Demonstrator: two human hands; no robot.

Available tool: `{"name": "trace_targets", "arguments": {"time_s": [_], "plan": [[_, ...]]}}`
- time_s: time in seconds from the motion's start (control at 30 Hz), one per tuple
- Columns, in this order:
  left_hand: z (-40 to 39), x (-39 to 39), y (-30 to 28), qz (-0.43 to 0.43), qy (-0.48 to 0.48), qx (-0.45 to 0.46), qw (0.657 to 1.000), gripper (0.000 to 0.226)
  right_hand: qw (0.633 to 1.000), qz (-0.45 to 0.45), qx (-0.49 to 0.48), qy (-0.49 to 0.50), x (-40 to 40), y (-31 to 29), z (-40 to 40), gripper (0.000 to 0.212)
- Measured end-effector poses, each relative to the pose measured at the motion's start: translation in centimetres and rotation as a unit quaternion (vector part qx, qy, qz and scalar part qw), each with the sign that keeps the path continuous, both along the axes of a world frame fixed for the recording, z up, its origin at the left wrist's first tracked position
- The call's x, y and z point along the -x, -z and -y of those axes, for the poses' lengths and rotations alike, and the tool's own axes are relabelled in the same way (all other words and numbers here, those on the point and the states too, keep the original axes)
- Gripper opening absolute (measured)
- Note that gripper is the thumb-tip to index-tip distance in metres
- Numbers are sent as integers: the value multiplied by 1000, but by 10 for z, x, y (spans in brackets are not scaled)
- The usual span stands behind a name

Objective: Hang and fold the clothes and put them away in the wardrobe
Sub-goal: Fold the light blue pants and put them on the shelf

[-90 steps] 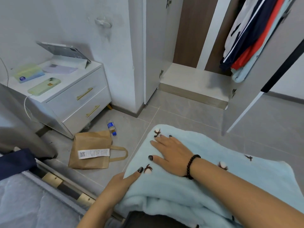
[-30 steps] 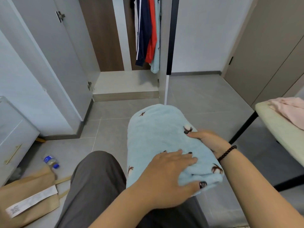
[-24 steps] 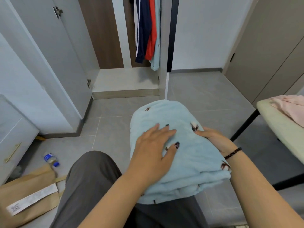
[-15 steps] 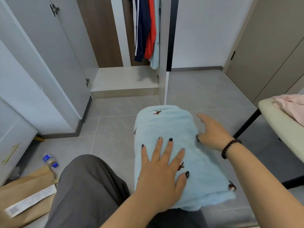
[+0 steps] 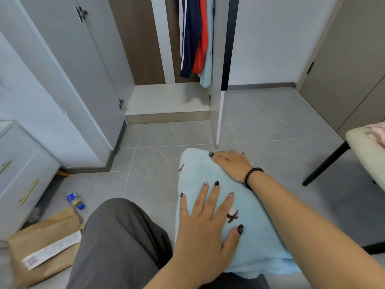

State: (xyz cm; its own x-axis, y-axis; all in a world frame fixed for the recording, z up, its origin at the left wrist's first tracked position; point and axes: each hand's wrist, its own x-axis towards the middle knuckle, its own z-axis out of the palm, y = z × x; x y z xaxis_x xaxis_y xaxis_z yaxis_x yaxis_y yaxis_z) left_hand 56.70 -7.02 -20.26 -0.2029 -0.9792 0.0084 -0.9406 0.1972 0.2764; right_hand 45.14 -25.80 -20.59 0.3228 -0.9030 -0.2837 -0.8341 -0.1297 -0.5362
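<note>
While laid over the lap before the open wardrobe [image 5: 166, 101], the folded light-blue fleece garment [image 5: 256, 243] is pressed by the flat, spread-fingered left hand [image 5: 206, 224] and right hand [image 5: 231, 165].

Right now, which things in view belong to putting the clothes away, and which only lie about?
For the job:
folded light blue garment
left hand and right hand, flat on it
open wardrobe
hanging clothes
pink garment

Only lying about:
paper bag
water bottle
drawer unit
</note>
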Motion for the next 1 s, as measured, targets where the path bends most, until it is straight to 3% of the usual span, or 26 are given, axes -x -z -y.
{"name": "trace_targets", "arguments": {"time_s": [0.07, 0.17, 0.23, 0.33, 0.47, 0.63, 0.73, 0.87, 1.0], "plan": [[-4, -2, -6, -5, -11, -14, 1000, 64, 992, 0, 11, 123, 13, 1, -4, 73], [-5, -4, -23, -57, -85, -40, 994, 74, 941, 137, -141, 277, 39, 2, -16, 95], [-1, -7, -31, -78, -132, -43, 987, 74, 927, 185, -178, 275, 45, -1, -23, 83], [23, -15, -50, -103, -117, -16, 988, 69, 929, 224, -102, 275, 39, -6, -33, 66], [91, -22, -75, -115, -70, 35, 990, 44, 919, 283, -7, 275, 24, -18, -49, 32], [166, -13, -93, -127, 13, -61, 990, 28, 901, 339, 66, 262, 14, -26, -65, 32], [186, -9, -92, -157, 49, -129, 978, 33, 902, 342, 66, 257, 15, -26, -72, 34], [196, -10, -81, -123, 69, -73, 987, 17, 932, 267, 51, 240, 17, -23, -81, 51], [190, -9, -68, -108, 52, -29, 992, 16, 954, 217, 44, 204, 14, -22, -92, 56]]}}
